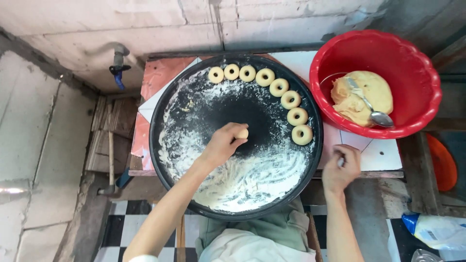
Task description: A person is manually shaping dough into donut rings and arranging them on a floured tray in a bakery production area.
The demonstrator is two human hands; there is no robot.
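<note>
Now, working left to right, I see one grey pipe with a blue tap (118,68) on the wall at far left, well apart from everything else. Next comes one large round black tray (167,104) on the tiled table (162,73), its floor dusted with white flour (252,174) that lies thickest toward the near edge. My left hand (221,145) is over the middle of the tray, fingers curled closed around one small ball of dough (242,133), which peeks out at the fingertips above the bare dark centre. Along the tray's far and right rim I count eight ring-shaped dough pieces (279,87) in one curved row, each close beside the next. My right hand (341,167) is at the table's near edge just outside the tray, loosely curled with something small and pale between the fingers; I cannot tell what it is or how firmly it is gripped. Farther right stands one red plastic basin (417,63) holding one lump of pale dough (364,94), with one metal spoon (371,109) lying on it.
</note>
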